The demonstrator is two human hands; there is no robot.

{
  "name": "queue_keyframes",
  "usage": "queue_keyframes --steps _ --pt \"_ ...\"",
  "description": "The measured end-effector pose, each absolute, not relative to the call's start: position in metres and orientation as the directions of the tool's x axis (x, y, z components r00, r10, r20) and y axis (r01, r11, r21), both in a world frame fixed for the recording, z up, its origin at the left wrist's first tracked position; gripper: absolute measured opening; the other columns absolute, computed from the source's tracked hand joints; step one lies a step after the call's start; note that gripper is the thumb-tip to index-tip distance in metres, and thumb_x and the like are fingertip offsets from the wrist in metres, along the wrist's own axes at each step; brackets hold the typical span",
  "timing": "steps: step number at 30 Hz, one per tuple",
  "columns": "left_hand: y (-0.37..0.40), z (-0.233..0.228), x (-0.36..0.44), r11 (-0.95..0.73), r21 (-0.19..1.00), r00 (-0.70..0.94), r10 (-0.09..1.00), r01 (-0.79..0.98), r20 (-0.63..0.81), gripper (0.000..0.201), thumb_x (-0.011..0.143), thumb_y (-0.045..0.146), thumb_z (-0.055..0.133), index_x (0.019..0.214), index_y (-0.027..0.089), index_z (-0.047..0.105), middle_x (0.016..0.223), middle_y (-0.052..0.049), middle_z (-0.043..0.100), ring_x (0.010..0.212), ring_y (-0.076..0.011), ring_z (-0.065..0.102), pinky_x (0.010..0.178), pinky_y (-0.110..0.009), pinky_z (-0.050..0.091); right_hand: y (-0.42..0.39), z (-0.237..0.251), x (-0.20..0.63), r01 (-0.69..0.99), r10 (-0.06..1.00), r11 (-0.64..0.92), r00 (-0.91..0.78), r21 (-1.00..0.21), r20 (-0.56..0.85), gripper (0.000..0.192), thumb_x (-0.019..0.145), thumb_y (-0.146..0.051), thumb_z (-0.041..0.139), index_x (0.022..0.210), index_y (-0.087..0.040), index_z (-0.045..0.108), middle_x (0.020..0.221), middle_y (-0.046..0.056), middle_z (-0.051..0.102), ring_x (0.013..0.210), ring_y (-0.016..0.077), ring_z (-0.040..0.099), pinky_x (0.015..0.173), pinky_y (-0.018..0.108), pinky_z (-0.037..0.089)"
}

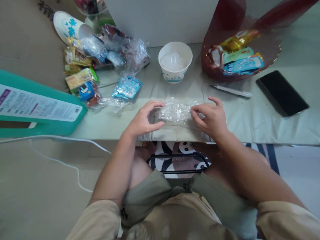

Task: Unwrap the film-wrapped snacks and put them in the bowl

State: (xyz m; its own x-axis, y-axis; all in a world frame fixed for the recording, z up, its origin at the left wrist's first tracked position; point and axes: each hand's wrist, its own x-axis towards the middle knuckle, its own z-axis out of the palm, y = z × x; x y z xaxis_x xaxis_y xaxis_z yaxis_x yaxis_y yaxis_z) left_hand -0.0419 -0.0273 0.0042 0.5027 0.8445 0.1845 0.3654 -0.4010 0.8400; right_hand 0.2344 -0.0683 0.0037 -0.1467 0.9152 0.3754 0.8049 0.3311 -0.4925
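Grey-clothed bench (250,116): left hand (143,120) at 9 o'clock and right hand (211,118) at 3 both pinch the crinkly plastic wrapper (176,111), fingers curled.

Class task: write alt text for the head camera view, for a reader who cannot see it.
Both hands, left hand and right hand, pinch a crumpled clear plastic bag at the table edge. Behind it stand a paper bowl, a snack pile, a red basket, a pen and a phone.
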Motion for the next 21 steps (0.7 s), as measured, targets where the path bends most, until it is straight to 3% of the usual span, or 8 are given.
queue_keyframes --steps 3,7,10,12,13,16,17,21 --pt "-0.028 -0.001 -0.031 -0.470 0.712 0.479 0.852 0.522 0.211 0.060 0.071 0.033 0.084 0.127 0.020 0.066 0.134 -0.013 0.070 0.129 -0.0293 0.064 0.114 -0.046 0.049 -0.067 0.007 0.239 0.726 0.926 0.288 -0.046 -0.624 0.374 0.019 0.090 -0.030 0.053 0.079 -0.024 0.067 0.066 0.000 0.068 0.063 0.0167 0.065 0.086 0.037 0.054" --pt "-0.021 -0.006 -0.017 -0.464 0.687 0.340 0.884 0.559 0.321 0.020 0.083 0.021 0.066 0.103 0.020 0.073 0.104 -0.006 0.079 0.097 -0.0202 0.074 0.090 -0.033 0.058 -0.073 0.011 0.240 0.680 0.949 0.223 0.014 -0.698 0.316 0.018 0.088 -0.031 0.055 0.077 -0.023 0.066 0.056 -0.002 0.061 0.051 0.0138 0.056 0.057 0.027 0.044" --pt "-0.016 -0.006 -0.014 -0.397 0.727 0.161 0.913 0.560 0.375 0.014 0.088 0.020 0.058 0.087 0.020 0.072 0.083 -0.002 0.077 0.077 -0.0151 0.072 0.077 -0.029 0.057 -0.077 0.008 0.237 0.699 0.943 0.231 0.011 -0.677 0.333 0.018 0.086 -0.032 0.054 0.076 -0.023 0.066 0.052 -0.003 0.056 0.047 0.0122 0.050 0.053 0.026 0.039" --pt "-0.017 -0.007 -0.014 -0.398 0.758 0.121 0.910 0.517 0.395 0.015 0.090 0.028 0.059 0.095 0.021 0.071 0.090 -0.003 0.078 0.084 -0.0162 0.072 0.080 -0.030 0.058 -0.076 0.006 0.236 0.717 0.932 0.212 0.057 -0.664 0.359 0.020 0.087 -0.032 0.053 0.076 -0.023 0.067 0.052 -0.003 0.055 0.047 0.0120 0.049 0.052 0.026 0.037" --pt "-0.019 -0.007 -0.014 -0.428 0.761 0.166 0.901 0.487 0.401 0.023 0.089 0.036 0.064 0.105 0.021 0.071 0.101 -0.006 0.078 0.093 -0.0186 0.073 0.084 -0.032 0.059 -0.075 0.006 0.236 0.722 0.924 0.196 0.091 -0.663 0.372 0.021 0.088 -0.032 0.052 0.076 -0.022 0.067 0.052 -0.003 0.055 0.048 0.0120 0.049 0.053 0.026 0.038" --pt "-0.023 -0.012 -0.008 -0.514 0.732 0.364 0.852 0.446 0.376 0.077 0.070 0.061 0.083 0.132 0.022 0.062 0.134 -0.013 0.069 0.123 -0.0282 0.066 0.098 -0.040 0.058 -0.073 0.005 0.235 0.731 0.902 0.190 0.134 -0.656 0.411 0.025 0.092 -0.034 0.050 0.077 -0.022 0.067 0.053 -0.002 0.057 0.049 0.0118 0.051 0.053 0.026 0.039" --pt "-0.023 -0.014 -0.005 -0.510 0.730 0.376 0.853 0.455 0.362 0.082 0.069 0.064 0.083 0.135 0.022 0.060 0.137 -0.014 0.067 0.124 -0.0283 0.066 0.098 -0.040 0.058 -0.073 0.005 0.235 0.737 0.895 0.209 0.120 -0.642 0.429 0.026 0.093 -0.034 0.050 0.077 -0.022 0.067 0.054 -0.002 0.057 0.049 0.0116 0.051 0.053 0.026 0.039" --pt "-0.018 -0.016 0.006 -0.416 0.798 0.201 0.909 0.437 0.364 0.034 0.094 0.046 0.064 0.115 0.021 0.071 0.109 -0.008 0.078 0.093 -0.0170 0.073 0.079 -0.029 0.059 -0.078 0.004 0.231 0.766 0.846 0.337 0.009 -0.548 0.532 0.025 0.094 -0.031 0.052 0.076 -0.023 0.067 0.055 -0.002 0.058 0.050 0.0114 0.052 0.055 0.025 0.041"
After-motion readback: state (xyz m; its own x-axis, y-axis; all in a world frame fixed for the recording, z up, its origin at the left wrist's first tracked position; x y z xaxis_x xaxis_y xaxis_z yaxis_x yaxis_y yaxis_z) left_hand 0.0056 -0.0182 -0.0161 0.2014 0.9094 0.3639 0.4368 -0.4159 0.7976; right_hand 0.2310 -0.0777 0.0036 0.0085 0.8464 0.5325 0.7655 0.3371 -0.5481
